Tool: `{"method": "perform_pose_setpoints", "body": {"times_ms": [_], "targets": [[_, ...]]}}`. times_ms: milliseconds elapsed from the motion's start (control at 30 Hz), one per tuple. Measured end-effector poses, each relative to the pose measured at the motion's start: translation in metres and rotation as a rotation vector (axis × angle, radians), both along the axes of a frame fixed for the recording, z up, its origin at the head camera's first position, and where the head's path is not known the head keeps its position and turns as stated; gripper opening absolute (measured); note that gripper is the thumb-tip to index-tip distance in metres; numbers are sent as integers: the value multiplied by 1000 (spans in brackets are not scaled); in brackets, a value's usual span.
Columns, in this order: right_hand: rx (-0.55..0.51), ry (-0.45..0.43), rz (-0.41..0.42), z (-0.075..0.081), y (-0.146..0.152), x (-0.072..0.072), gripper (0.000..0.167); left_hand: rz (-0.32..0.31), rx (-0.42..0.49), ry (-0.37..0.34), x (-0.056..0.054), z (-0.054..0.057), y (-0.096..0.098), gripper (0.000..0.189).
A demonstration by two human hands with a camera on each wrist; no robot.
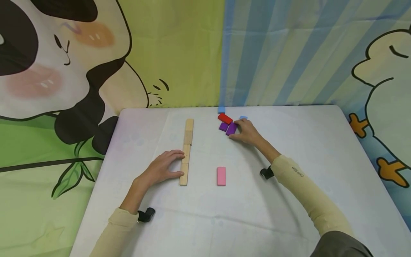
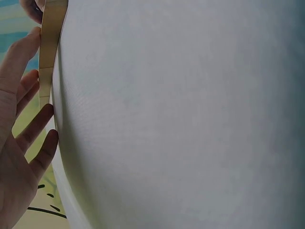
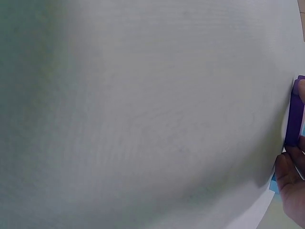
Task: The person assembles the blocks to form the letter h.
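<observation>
A row of several plain wooden blocks (image 1: 186, 153) lies end to end on the white table. At its left side my left hand (image 1: 160, 167) rests with thumb and fingers spread, their tips touching the nearer blocks; the left wrist view shows these fingers beside the wood (image 2: 51, 43). My right hand (image 1: 248, 132) pinches a purple block (image 1: 231, 128) between thumb and fingers at the back of the table. The right wrist view catches this purple block (image 3: 294, 114) at its edge. A smaller purple block (image 1: 223, 126) and a red block (image 1: 225, 118) lie close by.
A pink block (image 1: 221, 176) lies between the two arms. One blue block (image 1: 221, 110) sits at the table's back edge, and another blue block (image 1: 243, 117) is partly hidden behind my right hand. Cartoon-printed cloth (image 1: 179, 53) hangs behind the white table (image 1: 199, 221).
</observation>
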State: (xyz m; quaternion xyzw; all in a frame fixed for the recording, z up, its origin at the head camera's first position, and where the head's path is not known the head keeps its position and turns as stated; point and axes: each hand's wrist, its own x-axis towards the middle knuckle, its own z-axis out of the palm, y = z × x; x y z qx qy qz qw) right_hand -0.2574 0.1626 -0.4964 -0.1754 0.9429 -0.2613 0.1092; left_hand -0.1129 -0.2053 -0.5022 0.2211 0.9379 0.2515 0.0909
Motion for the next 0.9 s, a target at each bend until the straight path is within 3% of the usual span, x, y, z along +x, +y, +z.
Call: {"method": "perform_pose_setpoints", "body": {"times_ms": [133,300,500,700,900], "targets": [[-9,0,6,5,2,4,73,-5,7,6,0,-1,1,63],[-85,-24,19,22,5,20,68,-14,-10,7,0,-3,2,64],[-168,-47,133,37,1,47,62,-9,-8,18,0,-1,0,64],[-205,-56,227,31,-7,71,61,-9,-7,12,0,-1,0,64],[-209,-74,289,19,-13,84,62,-11,-7,26,-1,-1,0,64]]}}
